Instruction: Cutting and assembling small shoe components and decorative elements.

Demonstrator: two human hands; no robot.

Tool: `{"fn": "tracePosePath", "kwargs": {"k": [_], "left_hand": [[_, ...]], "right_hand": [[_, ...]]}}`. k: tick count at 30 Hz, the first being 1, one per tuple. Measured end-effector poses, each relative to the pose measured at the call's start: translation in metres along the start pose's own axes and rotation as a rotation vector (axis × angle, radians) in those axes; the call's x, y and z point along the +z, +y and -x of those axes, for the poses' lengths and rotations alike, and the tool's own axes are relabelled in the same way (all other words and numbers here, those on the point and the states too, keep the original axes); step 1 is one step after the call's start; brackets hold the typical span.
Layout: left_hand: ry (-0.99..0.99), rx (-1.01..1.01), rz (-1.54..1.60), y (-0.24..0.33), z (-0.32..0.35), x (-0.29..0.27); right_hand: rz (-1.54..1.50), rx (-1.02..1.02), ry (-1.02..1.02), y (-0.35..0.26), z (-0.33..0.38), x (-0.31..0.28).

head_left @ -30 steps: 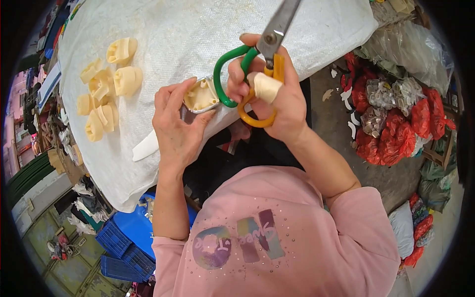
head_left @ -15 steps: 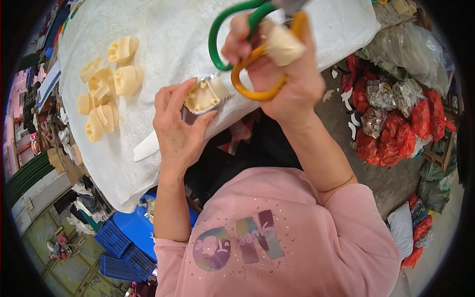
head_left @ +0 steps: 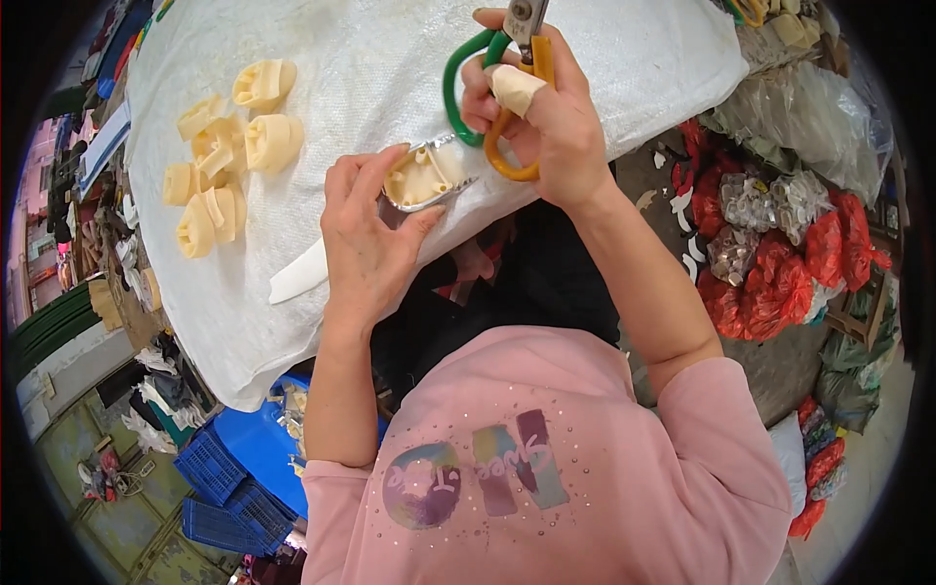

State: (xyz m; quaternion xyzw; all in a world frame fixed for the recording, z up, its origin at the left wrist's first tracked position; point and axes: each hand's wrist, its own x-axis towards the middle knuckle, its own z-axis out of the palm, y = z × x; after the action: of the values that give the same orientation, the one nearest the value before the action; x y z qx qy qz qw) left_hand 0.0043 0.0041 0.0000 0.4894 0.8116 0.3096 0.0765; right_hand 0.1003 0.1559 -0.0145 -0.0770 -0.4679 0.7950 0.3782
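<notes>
My left hand grips a cream moulded plastic part edged with shiny silver metal, holding it over the near edge of the white-covered table. In my right hand is a pair of scissors with one green and one orange handle. The scissors' blades point away from me and run out of the top of the picture. A beige wrap covers my right thumb. To the left lie several loose cream plastic parts in a cluster. A flat white strip lies beside my left wrist.
Red plastic bags and clear bags of small parts stand on the floor to the right. A blue tub with cream scraps and blue crates are at lower left. White scraps lie on the floor near the table.
My right hand has lowered and moved slightly left, with the scissors turned more upright. The left hand and its part have shifted a little to the right in view.
</notes>
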Motion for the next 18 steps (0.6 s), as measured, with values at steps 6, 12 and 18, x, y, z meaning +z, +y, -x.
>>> {"fn": "tracePosePath", "kwargs": {"k": [6,12,18], "left_hand": [[0.0,-0.004,0.025,-0.001,0.003,-0.002],[-0.02,-0.009,0.054,-0.001,0.004,-0.001],[0.007,0.011,0.082,0.0,0.001,-0.004]], "right_hand": [[0.183,-0.156,-0.068,-0.001,0.003,0.02],[0.085,0.031,-0.039,-0.011,0.018,0.004],[0.121,-0.012,-0.02,-0.021,0.046,0.024]]}}
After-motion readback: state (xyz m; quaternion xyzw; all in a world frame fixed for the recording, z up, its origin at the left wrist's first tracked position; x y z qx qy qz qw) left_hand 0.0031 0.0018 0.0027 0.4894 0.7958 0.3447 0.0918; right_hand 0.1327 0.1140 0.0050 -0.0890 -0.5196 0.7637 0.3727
